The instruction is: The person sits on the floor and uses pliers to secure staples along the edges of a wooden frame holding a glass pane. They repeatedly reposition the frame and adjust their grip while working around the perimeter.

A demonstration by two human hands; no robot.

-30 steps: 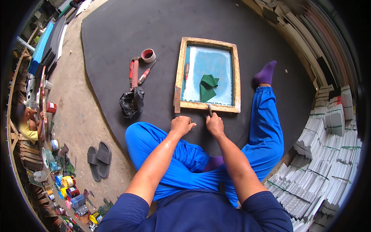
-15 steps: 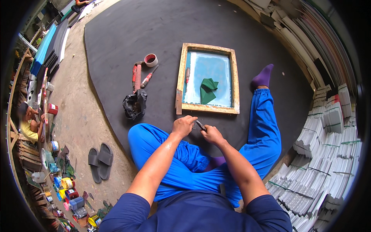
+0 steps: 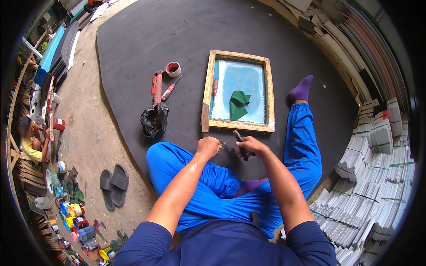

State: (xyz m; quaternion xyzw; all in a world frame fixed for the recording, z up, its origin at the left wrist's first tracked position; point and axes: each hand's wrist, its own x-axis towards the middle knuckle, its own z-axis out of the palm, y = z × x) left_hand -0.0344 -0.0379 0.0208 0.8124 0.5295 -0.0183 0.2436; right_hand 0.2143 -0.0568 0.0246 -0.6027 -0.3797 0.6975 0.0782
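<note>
My left hand (image 3: 209, 147) is closed over my bent knee, with small dark, thin bits (image 3: 222, 144) showing at its fingertips; I cannot make out what they are. Just right of it, my right hand (image 3: 252, 146) grips a dark, pliers-like tool (image 3: 239, 136), its end pointing up and away from me. Ahead of both hands lies a wooden screen frame (image 3: 269, 93) with a blue and whitish mesh. On that mesh rest a folded green cloth (image 3: 239, 104) and a small red-handled tool (image 3: 215, 87).
Left of the frame are a tape roll (image 3: 173, 69), a red-handled screwdriver (image 3: 168, 93), a hammer-like tool (image 3: 158, 88) and a black plastic bag (image 3: 154, 122). Sandals (image 3: 114, 186) and paint cans (image 3: 76, 209) sit farther left, near another person (image 3: 33, 139). Stacked white sheets (image 3: 355, 199) line the right.
My right hand has moved right, away from the left, and the dark tool has turned to point more upward. My left hand has shifted slightly and stays closed.
</note>
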